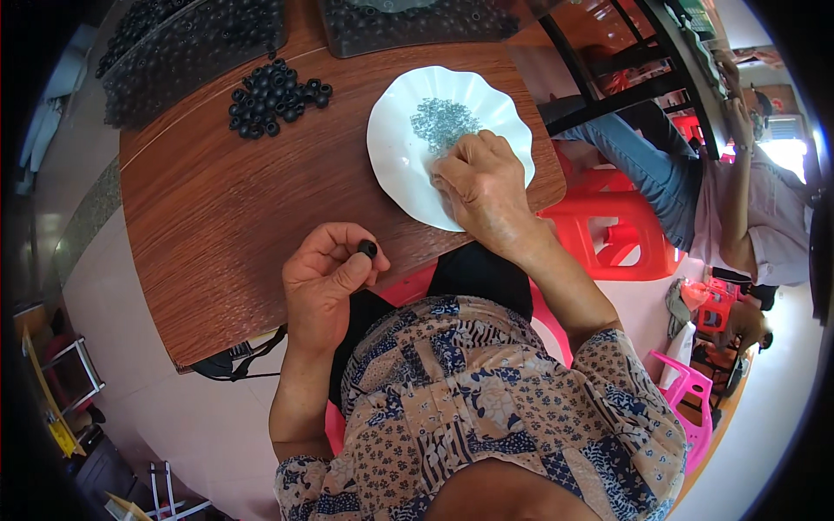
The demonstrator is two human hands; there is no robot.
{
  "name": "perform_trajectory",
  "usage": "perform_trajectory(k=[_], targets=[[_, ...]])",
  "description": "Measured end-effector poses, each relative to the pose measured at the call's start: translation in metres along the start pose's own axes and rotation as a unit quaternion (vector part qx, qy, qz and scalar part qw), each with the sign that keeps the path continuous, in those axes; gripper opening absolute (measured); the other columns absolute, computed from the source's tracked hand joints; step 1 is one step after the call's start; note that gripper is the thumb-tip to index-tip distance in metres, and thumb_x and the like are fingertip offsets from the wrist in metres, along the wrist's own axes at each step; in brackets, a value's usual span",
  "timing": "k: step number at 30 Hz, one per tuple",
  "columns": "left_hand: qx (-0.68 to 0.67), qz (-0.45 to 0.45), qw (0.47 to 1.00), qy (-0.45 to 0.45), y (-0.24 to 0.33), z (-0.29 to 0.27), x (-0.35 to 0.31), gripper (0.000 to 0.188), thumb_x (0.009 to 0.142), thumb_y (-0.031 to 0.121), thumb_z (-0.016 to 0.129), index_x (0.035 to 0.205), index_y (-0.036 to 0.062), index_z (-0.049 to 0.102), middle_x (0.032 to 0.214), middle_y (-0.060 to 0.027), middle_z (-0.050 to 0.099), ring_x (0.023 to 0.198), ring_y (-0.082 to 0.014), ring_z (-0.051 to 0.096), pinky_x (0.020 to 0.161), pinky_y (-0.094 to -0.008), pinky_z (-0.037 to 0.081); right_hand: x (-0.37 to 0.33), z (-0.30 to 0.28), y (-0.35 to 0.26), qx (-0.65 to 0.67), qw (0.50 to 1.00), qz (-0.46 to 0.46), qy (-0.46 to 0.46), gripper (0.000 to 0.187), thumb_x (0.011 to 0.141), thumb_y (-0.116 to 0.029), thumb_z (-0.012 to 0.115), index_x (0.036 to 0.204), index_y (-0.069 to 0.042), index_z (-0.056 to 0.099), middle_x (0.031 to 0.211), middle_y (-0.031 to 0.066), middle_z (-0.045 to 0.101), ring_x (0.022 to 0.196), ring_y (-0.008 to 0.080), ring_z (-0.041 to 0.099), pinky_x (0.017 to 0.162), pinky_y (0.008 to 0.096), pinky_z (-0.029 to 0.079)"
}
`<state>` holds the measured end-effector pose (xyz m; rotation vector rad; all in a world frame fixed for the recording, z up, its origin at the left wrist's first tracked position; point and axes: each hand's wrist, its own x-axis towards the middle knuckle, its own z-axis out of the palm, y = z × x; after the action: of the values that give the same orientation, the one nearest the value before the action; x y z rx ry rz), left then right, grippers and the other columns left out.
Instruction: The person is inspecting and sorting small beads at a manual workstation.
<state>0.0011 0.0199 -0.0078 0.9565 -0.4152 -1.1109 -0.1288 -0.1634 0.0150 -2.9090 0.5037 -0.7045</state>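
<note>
Between the thumb and fingers of my left hand [328, 276] is a small black ring-shaped part [367, 249], its hole facing up. My right hand [482, 187] reaches over a white plate [395, 178] with a wavy rim, fingertips pinched together low over its surface. Whatever those fingertips hold, if anything, is hidden. On the plate, just beyond the right fingers, lies a pile of tiny clear, greenish-grey pieces [441, 122]. A loose heap of black ring-shaped parts [271, 100] rests on the wooden table [234, 208], farther off to the left of the plate.
Two see-through bins of black parts, one at the far left [195, 65] and one at the far middle [417, 35], stand along the table's back. A red stool [608, 230] is right of the table. Another person [738, 200] sits at a black-framed bench [625, 91].
</note>
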Motion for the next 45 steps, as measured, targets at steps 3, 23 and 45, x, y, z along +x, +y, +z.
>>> perform_trajectory(k=[3,23,45], targets=[[-0.003,-0.004,1.0,0.004,0.0,0.0,-0.001,0.023,0.085,0.013,0.066,0.098,-0.0031,0.056,0.083,-0.0095,0.062,0.07,-0.0129,0.055,0.064,-0.0238,0.045,-0.001,0.003,-0.001,-0.024,1.0,-0.014,-0.002,0.014,0.062,0.0,0.069,0.073,-0.004,0.062,0.073,0.0068,0.053,0.068,0.0247,0.051,0.06,0.0352,0.041],[-0.129,-0.011,0.991,0.014,-0.003,0.01,0.001,0.021,0.085,0.006,0.065,0.104,-0.0022,0.059,0.085,-0.0063,0.064,0.072,-0.0097,0.057,0.067,-0.0212,0.046,0.016,-0.03,-0.06,0.297,0.955,-0.015,-0.015,0.024,0.063,0.007,0.07,0.084,-0.001,0.062,0.081,0.0092,0.061,0.076,0.0243,0.06,0.064,0.0326,0.047],[-0.236,-0.039,0.971,0.018,0.004,0.0,0.003,0.022,0.085,0.008,0.063,0.104,-0.0022,0.057,0.091,-0.0075,0.063,0.078,-0.0143,0.059,0.07,-0.0272,0.048,0.016,-0.009,-0.081,0.097,0.98,-0.154,0.077,0.043,0.055,-0.006,0.069,0.097,0.003,0.064,0.094,0.0095,0.059,0.073,0.0227,0.054,0.063,0.0329,0.043]])
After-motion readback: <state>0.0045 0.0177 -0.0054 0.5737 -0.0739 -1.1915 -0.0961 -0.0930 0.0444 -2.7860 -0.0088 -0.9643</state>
